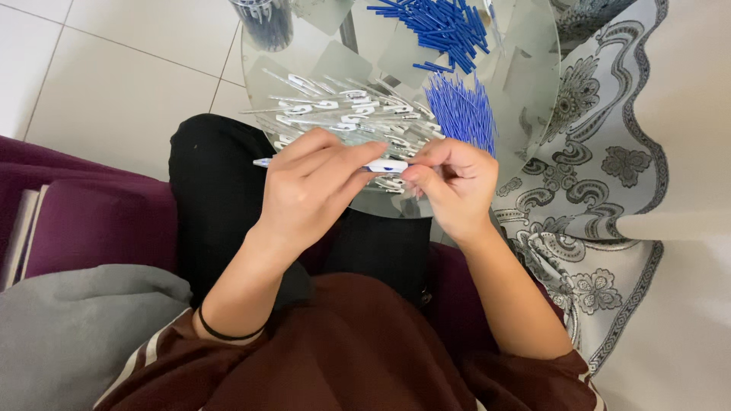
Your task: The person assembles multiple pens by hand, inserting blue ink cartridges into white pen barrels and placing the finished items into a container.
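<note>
Lap: person seated, dark red garment nearest the camera, black trousers (217, 190) beyond it; a thin black band (227, 332) sits on the left wrist.
Left hand (312, 190): curled around a clear pen barrel (384, 165), fingers wrapped over its top; the barrel's far end pokes out at the left of the hand.
Right hand (455, 186): fingers pinched narrow at the barrel's right end, touching it; what the fingertips pinch there is too small to tell (probably a small pen part, but this is only a judgement).
Position of pen: held level between both hands, just above the near edge of the round glass table (533, 91), not resting on it.
Stock, near edge: a loose heap of clear barrels with white clips (343, 114), directly behind the hands, spreading toward the table's left edge.
Stock, right side: a tight fan of thin blue refills (461, 110), just beyond the right hand.
Stock, far edge: a scattered pile of short blue caps or plugs (442, 27).
Far left edge: a clear container (263, 19) of dark blue pieces, cut off by the frame.
Progress (judgement): one pen in hand mid-assembly; the barrel heap and both blue piles look large, so most of the batch seems left. No finished pile can be told apart with certainty.
Surroundings: purple seat (91, 221), grey cloth (68, 335), patterned fabric (601, 167) at the right, white tiled floor (114, 68).
</note>
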